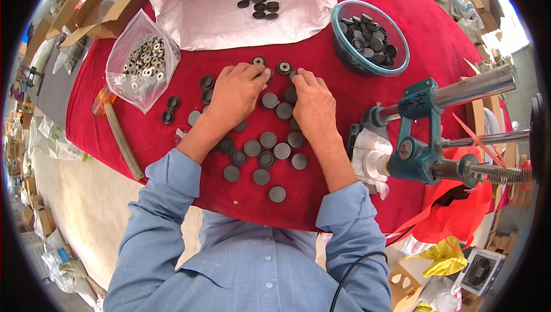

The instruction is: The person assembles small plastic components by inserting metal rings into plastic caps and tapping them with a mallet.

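Note:
My left hand (238, 91) has its fingers drawn together on a small round black cap (268, 75), which they partly hide. To its right, my right hand (313, 102) pinches the edge of another black cap, mostly covered by the fingers. Just beyond the fingertips lie two caps with metal rings seated in them, a left ringed cap (258, 61) and a right ringed cap (284, 67). Several loose black caps (268, 139) are spread over the red cloth (189, 183) between and below my forearms, some showing a flat face, others a hollow one.
A white sack (241, 30) with many black caps lies at the back. Beside it stand a clear bag of metal rings (146, 62) and a clear bowl (370, 70) of caps. A wooden-handled hammer (121, 134) lies left; a green hand press (416, 140) stands right.

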Demonstrator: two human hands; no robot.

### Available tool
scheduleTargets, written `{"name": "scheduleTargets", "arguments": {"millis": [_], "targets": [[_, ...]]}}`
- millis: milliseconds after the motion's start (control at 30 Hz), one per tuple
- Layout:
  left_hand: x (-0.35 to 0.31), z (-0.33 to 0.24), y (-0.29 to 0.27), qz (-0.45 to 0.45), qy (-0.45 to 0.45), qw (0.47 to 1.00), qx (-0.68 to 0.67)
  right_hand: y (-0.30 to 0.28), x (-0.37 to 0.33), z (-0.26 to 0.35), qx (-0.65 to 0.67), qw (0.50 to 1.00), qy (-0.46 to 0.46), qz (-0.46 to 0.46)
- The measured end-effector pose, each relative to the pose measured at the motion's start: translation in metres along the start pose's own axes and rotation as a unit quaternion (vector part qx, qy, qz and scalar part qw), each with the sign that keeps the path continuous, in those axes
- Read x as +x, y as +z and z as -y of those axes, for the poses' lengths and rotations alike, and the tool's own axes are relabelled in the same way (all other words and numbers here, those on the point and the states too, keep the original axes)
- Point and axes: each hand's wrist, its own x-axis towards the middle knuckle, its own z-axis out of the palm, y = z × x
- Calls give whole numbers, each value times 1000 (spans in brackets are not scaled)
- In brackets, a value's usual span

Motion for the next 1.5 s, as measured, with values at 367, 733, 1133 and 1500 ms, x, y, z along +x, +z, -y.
{"name": "scheduleTargets", "arguments": {"millis": [367, 733, 1133, 1500], "targets": [[-5, 8, -7, 30, 36, 998, 33, -2, 8, -9, 14, 999, 41, 31], [-96, 33, -112, -60, -241, 962, -115, -32, 0, 68, 178, 983, 14, 48], [-89, 18, -80, -87, -152, 980, -98, 29, 10, 117, 97, 989, 21, 107], [-43, 33, -55, 65, -88, 993, -40, -18, 46, 24, 262, 955, 140, -13]]}}
